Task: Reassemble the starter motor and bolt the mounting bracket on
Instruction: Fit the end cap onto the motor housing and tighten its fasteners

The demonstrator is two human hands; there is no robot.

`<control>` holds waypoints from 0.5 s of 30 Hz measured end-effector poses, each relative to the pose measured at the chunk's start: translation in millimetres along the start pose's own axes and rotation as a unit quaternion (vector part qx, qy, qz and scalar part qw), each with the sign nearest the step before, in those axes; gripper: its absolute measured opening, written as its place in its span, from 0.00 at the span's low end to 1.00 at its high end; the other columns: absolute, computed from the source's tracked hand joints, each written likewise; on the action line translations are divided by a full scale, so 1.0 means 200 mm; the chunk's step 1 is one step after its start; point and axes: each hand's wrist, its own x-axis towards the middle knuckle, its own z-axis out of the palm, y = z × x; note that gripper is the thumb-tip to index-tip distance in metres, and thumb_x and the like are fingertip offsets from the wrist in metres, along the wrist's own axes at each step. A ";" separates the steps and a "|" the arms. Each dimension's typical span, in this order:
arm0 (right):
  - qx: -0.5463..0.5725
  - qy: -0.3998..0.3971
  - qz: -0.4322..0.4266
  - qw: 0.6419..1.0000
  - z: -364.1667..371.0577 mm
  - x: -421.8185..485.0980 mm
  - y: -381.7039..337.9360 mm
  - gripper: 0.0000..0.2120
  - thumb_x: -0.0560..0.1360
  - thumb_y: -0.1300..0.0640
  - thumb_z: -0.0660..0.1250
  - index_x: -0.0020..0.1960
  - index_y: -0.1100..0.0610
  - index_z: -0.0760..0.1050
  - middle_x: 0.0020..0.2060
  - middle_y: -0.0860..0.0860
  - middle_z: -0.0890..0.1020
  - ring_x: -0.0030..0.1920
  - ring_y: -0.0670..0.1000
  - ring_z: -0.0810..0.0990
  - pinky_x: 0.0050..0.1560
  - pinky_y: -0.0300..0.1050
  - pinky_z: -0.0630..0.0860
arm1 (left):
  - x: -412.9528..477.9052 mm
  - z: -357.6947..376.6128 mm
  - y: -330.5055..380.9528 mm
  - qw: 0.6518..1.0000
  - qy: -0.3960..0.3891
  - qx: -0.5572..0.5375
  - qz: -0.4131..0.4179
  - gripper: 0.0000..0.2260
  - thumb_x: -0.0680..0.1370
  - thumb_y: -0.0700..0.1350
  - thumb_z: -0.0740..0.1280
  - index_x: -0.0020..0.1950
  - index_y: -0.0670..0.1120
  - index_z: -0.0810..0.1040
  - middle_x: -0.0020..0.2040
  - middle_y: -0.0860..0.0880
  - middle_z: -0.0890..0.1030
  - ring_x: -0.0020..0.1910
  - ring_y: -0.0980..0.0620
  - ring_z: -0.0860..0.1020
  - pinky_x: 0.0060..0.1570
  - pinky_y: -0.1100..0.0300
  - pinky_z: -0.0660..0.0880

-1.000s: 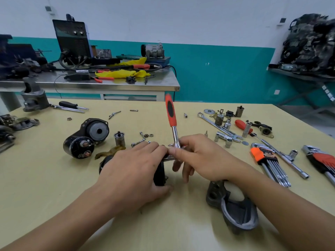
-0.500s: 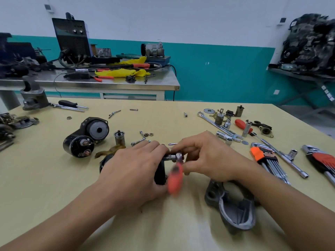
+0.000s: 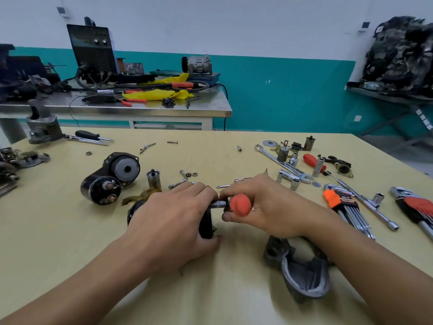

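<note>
The orange ratchet handle, upright a second ago, has been swung down and is now seen end-on, pointed at the camera. Its socket is set against the end cap of the black motor body, which lies at the front middle of the yellow table. The body is largely covered and gripped by the curled fingers of the left hand. The ratchet head is pinched by the right hand.

If the socket is tilted, it could slip off the fastener. The body could also roll if it is gripped loosely. The grey mounting bracket, just under the right forearm, could be knocked.

Print is carried on the orange hex key holder, but nothing can be read.
</note>
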 end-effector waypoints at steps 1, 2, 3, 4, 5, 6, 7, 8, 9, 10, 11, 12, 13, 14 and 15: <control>0.003 0.001 0.011 1.000 0.00 0.00 0.00 0.04 0.78 0.52 0.72 0.45 0.51 0.80 0.38 0.50 0.83 0.39 0.48 0.80 0.41 0.44 0.77 | 0.00 0.00 0.00 1.000 0.002 0.000 -0.002 0.23 0.71 0.70 0.61 0.61 0.61 0.68 0.55 0.60 0.74 0.58 0.58 0.72 0.45 0.60 0.72; 0.022 -0.003 0.032 0.999 0.00 0.01 -0.01 0.06 0.78 0.51 0.71 0.44 0.52 0.79 0.38 0.50 0.84 0.37 0.47 0.82 0.39 0.42 0.76 | 0.00 0.00 0.00 1.000 0.004 0.000 -0.004 0.23 0.71 0.70 0.61 0.61 0.60 0.68 0.55 0.60 0.74 0.58 0.59 0.72 0.45 0.60 0.72; 0.048 -0.011 0.057 0.997 0.01 0.01 -0.01 0.08 0.80 0.51 0.69 0.45 0.53 0.78 0.38 0.50 0.85 0.36 0.48 0.84 0.37 0.39 0.76 | 0.00 0.00 0.00 1.000 0.006 0.001 -0.005 0.24 0.71 0.71 0.62 0.61 0.60 0.68 0.56 0.60 0.74 0.58 0.59 0.72 0.46 0.59 0.72; 0.072 -0.024 0.083 0.994 0.01 0.02 -0.02 0.10 0.81 0.50 0.66 0.46 0.54 0.76 0.38 0.50 0.86 0.35 0.50 0.85 0.35 0.37 0.75 | 0.00 0.00 0.01 1.000 0.008 0.004 -0.005 0.24 0.70 0.71 0.62 0.61 0.61 0.68 0.56 0.60 0.74 0.59 0.59 0.72 0.47 0.59 0.72; 0.095 -0.039 0.109 0.989 0.01 0.04 -0.03 0.13 0.83 0.48 0.63 0.46 0.56 0.74 0.38 0.52 0.87 0.34 0.52 0.85 0.33 0.37 0.74 | 0.00 0.01 0.01 1.000 0.009 0.005 -0.006 0.24 0.70 0.71 0.62 0.61 0.61 0.68 0.56 0.60 0.74 0.59 0.58 0.73 0.47 0.59 0.72; 0.121 -0.054 0.134 0.982 0.02 0.05 -0.03 0.15 0.84 0.46 0.60 0.46 0.57 0.73 0.38 0.53 0.87 0.31 0.53 0.85 0.32 0.37 0.73 | 0.00 0.01 0.01 1.000 0.011 0.004 -0.007 0.25 0.70 0.71 0.63 0.61 0.61 0.68 0.56 0.60 0.74 0.59 0.58 0.73 0.47 0.59 0.72; 0.146 -0.065 0.155 0.975 0.02 0.05 -0.04 0.18 0.84 0.44 0.57 0.46 0.57 0.72 0.36 0.55 0.86 0.28 0.53 0.83 0.30 0.37 0.72 | 0.00 0.01 0.01 1.000 0.013 0.003 -0.010 0.25 0.69 0.71 0.63 0.61 0.60 0.69 0.55 0.60 0.75 0.59 0.58 0.73 0.47 0.59 0.72; 0.166 -0.071 0.170 0.969 0.02 0.06 -0.05 0.19 0.84 0.43 0.55 0.47 0.57 0.72 0.33 0.55 0.85 0.25 0.52 0.80 0.29 0.37 0.71 | 0.00 0.01 0.01 1.000 0.014 0.004 -0.014 0.26 0.69 0.71 0.63 0.62 0.60 0.69 0.55 0.60 0.75 0.59 0.58 0.73 0.47 0.59 0.72; 0.177 -0.073 0.183 0.964 0.02 0.06 -0.05 0.21 0.84 0.41 0.55 0.47 0.58 0.73 0.32 0.54 0.85 0.23 0.51 0.78 0.28 0.37 0.70 | 0.00 0.02 0.01 1.000 0.014 0.004 -0.016 0.26 0.69 0.71 0.63 0.62 0.60 0.69 0.55 0.60 0.75 0.58 0.58 0.73 0.46 0.60 0.72; 0.178 -0.075 0.192 0.962 0.02 0.06 -0.05 0.22 0.84 0.40 0.54 0.48 0.58 0.73 0.30 0.54 0.84 0.22 0.50 0.76 0.27 0.37 0.70 | 0.00 0.02 0.01 1.000 0.014 0.004 -0.017 0.26 0.68 0.71 0.63 0.61 0.61 0.69 0.55 0.61 0.75 0.58 0.58 0.74 0.46 0.60 0.72; 0.169 -0.076 0.195 0.963 0.02 0.06 -0.05 0.23 0.84 0.40 0.54 0.49 0.59 0.74 0.30 0.54 0.84 0.22 0.50 0.75 0.27 0.37 0.70 | 0.00 0.02 0.01 1.000 0.012 0.005 -0.015 0.26 0.68 0.71 0.62 0.61 0.61 0.69 0.54 0.61 0.75 0.57 0.58 0.74 0.45 0.61 0.70; 0.153 -0.074 0.192 0.967 0.02 0.06 -0.05 0.23 0.84 0.40 0.54 0.49 0.59 0.74 0.30 0.53 0.84 0.22 0.50 0.75 0.27 0.37 0.70 | 0.00 0.01 0.01 1.000 0.011 0.006 -0.013 0.25 0.68 0.71 0.62 0.60 0.61 0.69 0.53 0.61 0.75 0.57 0.59 0.74 0.44 0.62 0.69; 0.133 -0.068 0.182 0.972 0.02 0.05 -0.05 0.22 0.83 0.40 0.56 0.48 0.58 0.74 0.31 0.53 0.84 0.23 0.50 0.76 0.28 0.37 0.71 | 0.00 0.01 0.01 1.000 0.009 0.006 -0.011 0.25 0.68 0.71 0.61 0.60 0.61 0.69 0.53 0.61 0.75 0.56 0.59 0.74 0.42 0.62 0.68; 0.111 -0.058 0.162 0.979 0.02 0.04 -0.04 0.20 0.83 0.41 0.58 0.46 0.57 0.75 0.32 0.53 0.84 0.26 0.50 0.79 0.30 0.38 0.73 | 0.00 0.01 0.01 1.000 0.008 0.006 -0.010 0.24 0.68 0.71 0.60 0.59 0.61 0.69 0.52 0.61 0.75 0.56 0.59 0.74 0.42 0.62 0.67; 0.087 -0.043 0.135 0.986 0.01 0.04 -0.04 0.17 0.82 0.43 0.62 0.46 0.56 0.76 0.34 0.52 0.85 0.29 0.51 0.81 0.32 0.41 0.75 | 0.00 0.01 0.01 1.000 0.006 0.004 -0.010 0.24 0.68 0.71 0.60 0.58 0.61 0.69 0.52 0.61 0.75 0.55 0.59 0.74 0.42 0.62 0.67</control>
